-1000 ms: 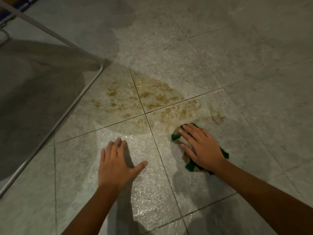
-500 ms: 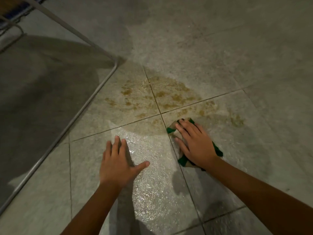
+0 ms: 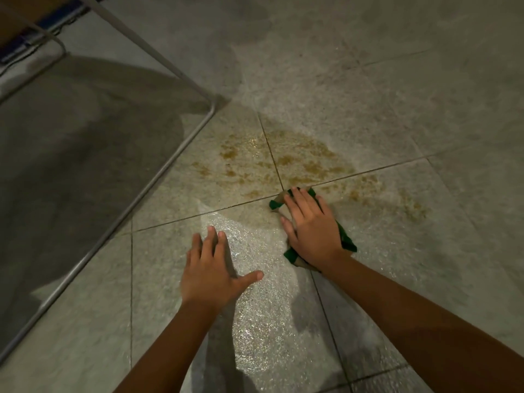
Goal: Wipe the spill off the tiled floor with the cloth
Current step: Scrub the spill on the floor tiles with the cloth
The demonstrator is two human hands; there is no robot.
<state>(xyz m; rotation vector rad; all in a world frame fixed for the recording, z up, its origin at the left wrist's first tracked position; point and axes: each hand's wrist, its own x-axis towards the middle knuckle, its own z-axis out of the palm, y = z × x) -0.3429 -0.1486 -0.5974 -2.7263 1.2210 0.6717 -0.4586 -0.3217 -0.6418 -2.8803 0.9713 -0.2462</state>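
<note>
A brownish spill (image 3: pixel 286 160) spreads over the grey tiled floor (image 3: pixel 397 109) around the crossing of four tiles, with speckled patches trailing off to the right. A green and tan cloth (image 3: pixel 347 241) lies at the spill's near edge. My right hand (image 3: pixel 310 228) presses flat on the cloth with straight fingers, and most of the cloth is hidden under it. My left hand (image 3: pixel 211 272) rests flat on the floor to the left of the cloth, fingers spread, holding nothing.
A thin metal frame (image 3: pixel 158 177) runs diagonally across the floor on the left and turns a corner just beyond the spill. Its shadowed area lies to the left. A wet, shiny patch (image 3: pixel 261 321) of tile sits between my hands.
My right hand has slid the cloth to the left, up to the crossing of the tile joints. My left hand has stayed planted on the floor.
</note>
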